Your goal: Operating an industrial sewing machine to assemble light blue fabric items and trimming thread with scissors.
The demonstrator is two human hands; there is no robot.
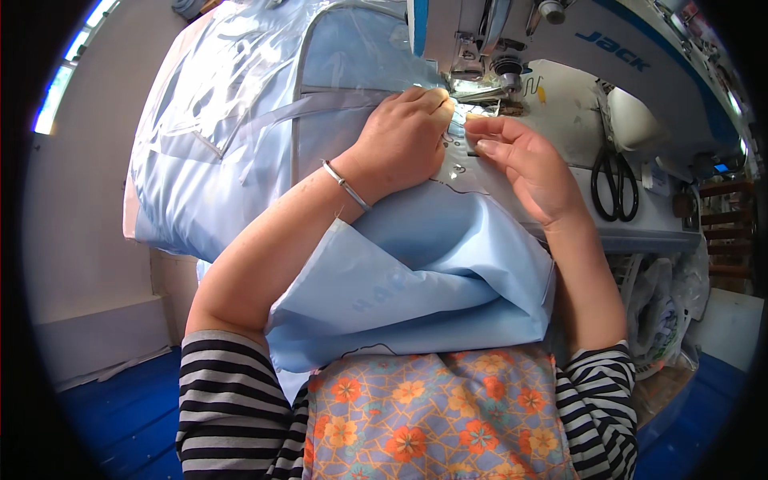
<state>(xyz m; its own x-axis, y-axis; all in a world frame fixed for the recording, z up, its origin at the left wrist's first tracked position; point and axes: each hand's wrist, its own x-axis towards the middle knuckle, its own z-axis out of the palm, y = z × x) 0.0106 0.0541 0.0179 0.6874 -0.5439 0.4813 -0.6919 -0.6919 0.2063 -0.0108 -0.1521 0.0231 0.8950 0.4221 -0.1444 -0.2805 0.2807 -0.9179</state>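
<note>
Light blue fabric (472, 232) drapes from the sewing machine's bed down over my lap, with a sheet of clear plastic over part of it. My left hand (406, 136) is knuckles up beside the needle area, its fingers curled closed on the fabric. Just right of it, my right hand (528, 164) hovers at the fabric edge. Its thumb and forefinger are curved with a small gap between them, and I see nothing held there. Above both hands is the white and blue sewing machine (560, 40). Its presser foot and needle are partly hidden by glare.
A bulky light blue and clear plastic piece (216, 120) fills the table's left side. Black-handled scissors (614, 186) lie on the machine bed at right. Plastic bags (660, 308) hang below the table edge. A wall (88, 208) stands at left, above a blue floor (120, 424).
</note>
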